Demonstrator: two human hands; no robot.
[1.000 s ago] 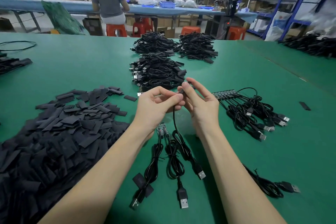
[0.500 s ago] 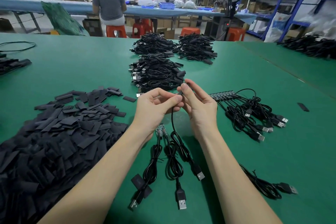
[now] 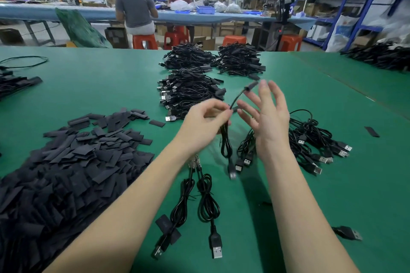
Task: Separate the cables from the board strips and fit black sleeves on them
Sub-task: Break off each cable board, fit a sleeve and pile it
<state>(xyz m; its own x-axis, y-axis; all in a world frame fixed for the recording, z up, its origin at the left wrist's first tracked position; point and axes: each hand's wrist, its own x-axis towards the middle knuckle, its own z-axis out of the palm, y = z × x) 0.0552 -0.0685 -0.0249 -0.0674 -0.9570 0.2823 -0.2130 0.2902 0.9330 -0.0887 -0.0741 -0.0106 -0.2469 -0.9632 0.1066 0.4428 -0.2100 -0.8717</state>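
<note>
Left hand (image 3: 205, 121) pinches a thin black cable (image 3: 225, 139) between thumb and fingertips, the cord's upper end arcing up past the knuckles to a matte black sleeve (image 3: 250, 86) fitted on its tip. Below the pinch, the glossy cord drops in a narrow loop, its plug blurred just above the table. Right hand (image 3: 269, 122) is just beside it, fingers spread and straight, gripping nothing, palm toward the left hand. Under the left wrist sits a small board strip (image 3: 194, 163) with two coiled cables (image 3: 195, 206) running toward the person, each ending in a silvery rectangular USB plug. Behind the right hand, a fan of more cables (image 3: 315, 144) lies on the cloth. Well out beyond the left forearm spreads a big heap of flat, dull black sleeves (image 3: 66, 173), rectangular and overlapping. Past both hands, beyond the fingertips, tangled bundles of finished cables (image 3: 188, 93) are stacked on the smooth green table (image 3: 99, 86).
</note>
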